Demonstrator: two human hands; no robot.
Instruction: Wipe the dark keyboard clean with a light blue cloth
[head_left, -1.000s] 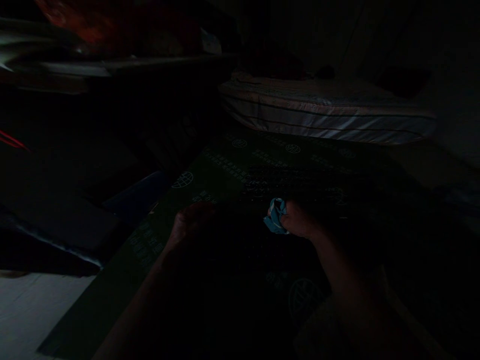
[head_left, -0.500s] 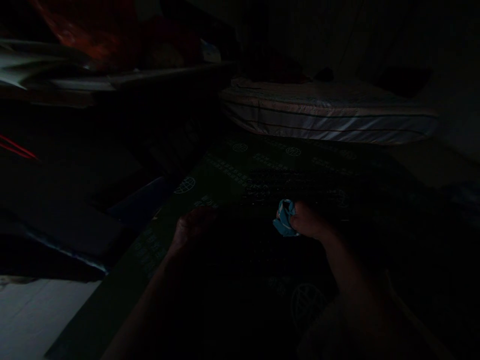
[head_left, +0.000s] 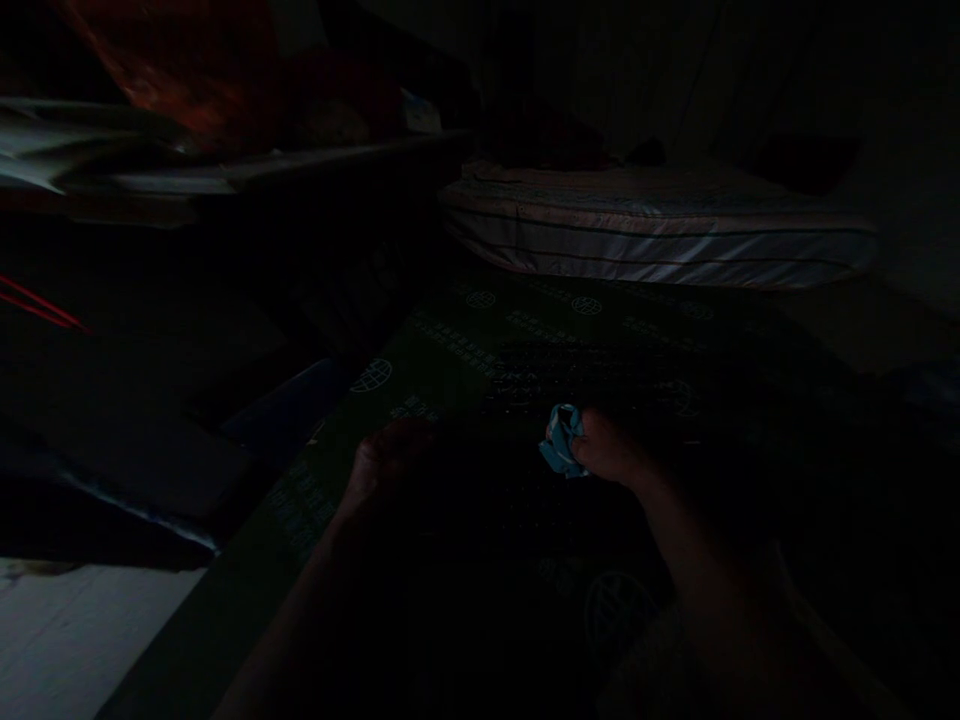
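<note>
The scene is very dark. A crumpled blue cloth (head_left: 562,440) with pale marks is bunched in my right hand (head_left: 606,445), whose fingers are closed around it. It lies over a black object (head_left: 487,480) with rows of small bright specks, whose outline and kind I cannot make out. At that object's left side, my left hand (head_left: 391,448) is curled closed with its fingertips lost in shadow. Both rest above a dark green board (head_left: 450,340) printed with pale globe marks and lettering.
Behind the board lies a mattress (head_left: 645,240) in a striped cover. A cluttered shelf (head_left: 247,170) with papers and a red-orange bag (head_left: 202,80) runs along the left. Below it are red cords (head_left: 41,303) and a dark blue object (head_left: 289,405). Pale floor (head_left: 82,630) shows at lower left.
My right hand and the blue cloth have shifted slightly left. My left hand keeps its place, still curled. The view has tilted a little.
</note>
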